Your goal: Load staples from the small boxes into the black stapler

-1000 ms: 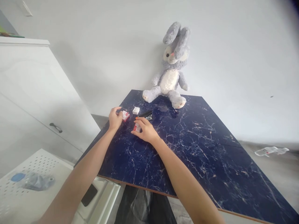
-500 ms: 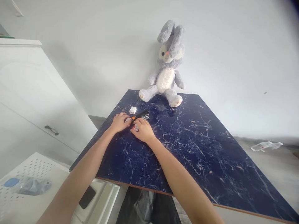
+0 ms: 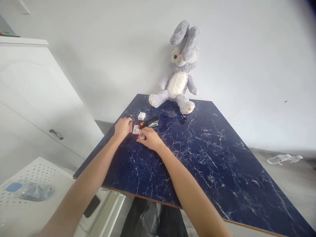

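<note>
Toward the far left part of the dark blue marble table (image 3: 209, 154), both hands rest close together beside a cluster of small stationery items. One red-and-white box (image 3: 135, 129) lies flat on the tabletop between the two hands, just right of the left hand (image 3: 123, 126). That hand is curled, knuckles up, with its fingers bent toward this box; whether the fingers actually grip it cannot be told, since the hand hides its own fingertips. A second red-and-white box (image 3: 141, 135) lies just near and right of the first, and the right hand (image 3: 151, 140) lies palm down with its fingers stretched out, the fingertips touching this box's near right edge rather than wrapped round it. Just beyond the boxes sits a black stapler (image 3: 150, 121) with an orange tip, its length angled to the far right, and a small white box (image 3: 141, 116) stands a little farther left of it. At the table's far edge a grey plush rabbit (image 3: 180, 69) sits upright against the white wall. Left of the table stands a white cabinet (image 3: 37, 98), and a clear plastic bottle (image 3: 283, 159) lies on the floor at the far right.
</note>
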`<state>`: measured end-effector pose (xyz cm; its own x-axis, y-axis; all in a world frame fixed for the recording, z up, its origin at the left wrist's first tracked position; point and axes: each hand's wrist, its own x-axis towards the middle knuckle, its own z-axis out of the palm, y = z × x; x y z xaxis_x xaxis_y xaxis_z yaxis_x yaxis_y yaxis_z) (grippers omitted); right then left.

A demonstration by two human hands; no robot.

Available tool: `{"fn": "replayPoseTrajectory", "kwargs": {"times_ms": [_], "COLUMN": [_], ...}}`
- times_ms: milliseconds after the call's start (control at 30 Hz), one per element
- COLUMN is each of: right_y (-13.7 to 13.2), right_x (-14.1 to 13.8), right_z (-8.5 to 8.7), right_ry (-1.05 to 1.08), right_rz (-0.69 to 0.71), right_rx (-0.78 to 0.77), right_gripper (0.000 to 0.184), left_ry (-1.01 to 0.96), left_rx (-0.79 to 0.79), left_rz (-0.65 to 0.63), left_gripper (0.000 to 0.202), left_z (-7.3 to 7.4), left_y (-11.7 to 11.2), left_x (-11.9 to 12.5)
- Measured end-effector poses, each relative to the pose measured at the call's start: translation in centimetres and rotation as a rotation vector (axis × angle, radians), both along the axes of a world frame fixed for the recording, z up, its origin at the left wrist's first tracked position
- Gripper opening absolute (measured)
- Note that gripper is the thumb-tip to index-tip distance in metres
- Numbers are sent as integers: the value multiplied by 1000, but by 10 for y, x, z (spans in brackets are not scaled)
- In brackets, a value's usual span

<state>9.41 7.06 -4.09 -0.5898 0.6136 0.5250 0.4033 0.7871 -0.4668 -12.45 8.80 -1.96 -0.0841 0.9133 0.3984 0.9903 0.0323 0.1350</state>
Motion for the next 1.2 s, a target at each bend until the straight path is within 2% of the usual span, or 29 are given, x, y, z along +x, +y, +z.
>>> {"fn": "replayPoseTrajectory", "kwargs": {"times_ms": [133,200,333,433,533,633,733,800,833,867,967,1033,1200], "right_y": [-3,-5,-11,-12,-4,16,35,41,42,41,37,36,39], "right_x": [-3,-12,-42,-46,-12,57,126,157,165,170,171,168,168], "right_z": [0,0,3,6,9,10,7,4,2,1,0,2,2], "right_ry": [-24,-73,-156,-152,-102,-149,-218,-271,-291,-308,-327,-323,-315], "right_rz": [42,38,-127,-258,-322,-408,-667,-788,-811,-818,-791,-771,-743], "right_rx": [13,58,196,230,243,268,199,107,70,41,13,10,14], "right_gripper": [7,14,26,20,20,23,20,19,20,21,23,22,23], "left_ry": [-25,-102,-248,-278,-269,-226,-206,-172,-114,-57,-14,-20,-5], "left_rx": [68,146,327,401,453,464,375,248,173,112,80,101,111], "left_rz": [-9,-38,-116,-174,-231,-329,-537,-702,-793,-820,-605,-551,-614], "left_gripper": [24,23,23,23,23,24,25,26,25,24,21,23,25], "left_z": [3,6,9,10,8,4,-3,-7,-9,-10,-11,-12,-18], "left_y": [-2,-3,-4,-5,-10,-19,-25,-22,-17,-10,15,29,40], "left_x": [-4,-2,7,10,13,28,70,108,127,145,184,196,195]}}
